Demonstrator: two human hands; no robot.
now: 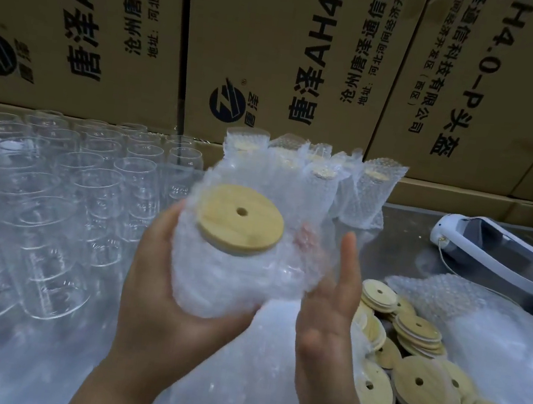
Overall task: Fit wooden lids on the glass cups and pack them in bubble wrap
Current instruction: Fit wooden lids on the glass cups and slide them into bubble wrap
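The left hand cradles the cup from below, fingers curled round its wrapped body. The cup is tilted, so the lid faces up and outward. The wrap is a loose, blurred sleeve, its mouth flaring open past the lid. The right hand, just right of the cup, is flat with straight fingers and grips nothing visible.

Only 1 hand carries the weight, and the film looks slick. With this tilt the cup could slide out through the open mouth. A loosely seated lid might pop off. The glasses left of the cup would likely break under a fall.
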